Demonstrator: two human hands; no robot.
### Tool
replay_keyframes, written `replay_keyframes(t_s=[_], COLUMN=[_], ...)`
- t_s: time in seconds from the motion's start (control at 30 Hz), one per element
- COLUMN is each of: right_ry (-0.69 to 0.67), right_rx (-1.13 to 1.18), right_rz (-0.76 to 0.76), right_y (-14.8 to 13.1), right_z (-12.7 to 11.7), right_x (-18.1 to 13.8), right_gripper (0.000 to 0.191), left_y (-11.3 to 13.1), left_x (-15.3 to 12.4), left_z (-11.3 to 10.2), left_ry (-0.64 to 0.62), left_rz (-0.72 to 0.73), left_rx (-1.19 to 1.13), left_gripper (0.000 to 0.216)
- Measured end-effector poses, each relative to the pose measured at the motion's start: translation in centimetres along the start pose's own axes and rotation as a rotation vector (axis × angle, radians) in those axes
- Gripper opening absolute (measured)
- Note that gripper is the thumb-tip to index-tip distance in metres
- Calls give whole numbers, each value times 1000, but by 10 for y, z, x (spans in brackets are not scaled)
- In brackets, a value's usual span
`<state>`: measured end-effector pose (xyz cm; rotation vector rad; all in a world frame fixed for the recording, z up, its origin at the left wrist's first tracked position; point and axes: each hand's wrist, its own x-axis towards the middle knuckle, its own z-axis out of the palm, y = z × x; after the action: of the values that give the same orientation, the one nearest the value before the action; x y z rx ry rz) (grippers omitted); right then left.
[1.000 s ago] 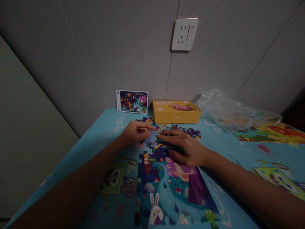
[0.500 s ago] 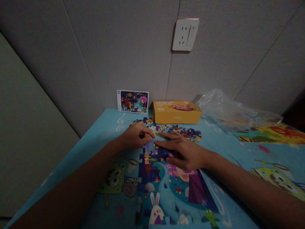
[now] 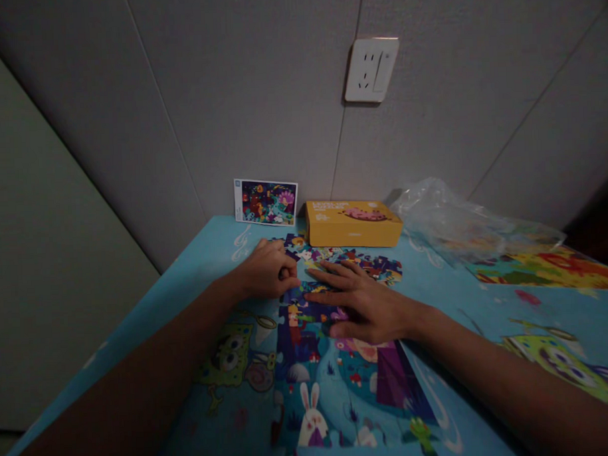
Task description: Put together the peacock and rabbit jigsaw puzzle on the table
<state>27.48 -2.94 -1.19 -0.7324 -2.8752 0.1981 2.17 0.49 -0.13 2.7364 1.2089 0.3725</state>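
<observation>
A partly joined jigsaw puzzle [image 3: 329, 380] with a white rabbit and a teal path lies on the blue cloth in front of me. My right hand [image 3: 364, 302] rests spread and flat over its upper part, fingertips pointing left. At the puzzle's upper left edge is my left hand [image 3: 270, 269], its fingers curled in and the thumb tip touching the pieces. I see nothing inside the curled fingers. Beyond the hands, loose or part-joined puzzle pieces [image 3: 385, 270] lie in front of the box; my hands hide some of them.
A yellow puzzle box [image 3: 354, 233] stands against the wall, beside a propped picture card [image 3: 266, 203]. To the right lie a clear plastic bag [image 3: 453, 216] and a colourful orange and green sheet [image 3: 549, 267]. A socket plate [image 3: 371, 69] is on the wall above the blue tablecloth [image 3: 195, 258].
My left hand has curled its fingers inward, with the thumb now lower on the puzzle's edge. My right hand has spread its fingers and shifted slightly toward me; a strip of puzzle by its fingertips moved nearer.
</observation>
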Motion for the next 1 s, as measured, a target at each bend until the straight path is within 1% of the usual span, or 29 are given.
replay_keyframes(t_s=[0.17, 0.27, 0.37, 0.63, 0.8, 1.0], right_ry=[7, -23, -42, 5, 8, -11], right_rx=[-9, -11, -12, -8, -2, 3], right_rz=[-10, -3, 14, 4, -6, 20], right_y=[0, -2, -3, -2, -3, -5], right_z=[2, 0, -1, 1, 1, -2], right_x=[-1, -1, 0, -1, -2, -2], right_gripper=[66, 67, 67, 69, 69, 69], left_y=[0, 2, 3, 5, 1, 1], left_x=[-1, -2, -2, -2, -2, -2], left_z=[-2, -5, -7, -4, -2, -1], left_ry=[1, -6, -4, -28, 8, -30], left_rz=[2, 7, 16, 70, 16, 2], left_rx=[62, 117, 145, 69, 135, 99], left_gripper=[16, 20, 16, 8, 16, 19])
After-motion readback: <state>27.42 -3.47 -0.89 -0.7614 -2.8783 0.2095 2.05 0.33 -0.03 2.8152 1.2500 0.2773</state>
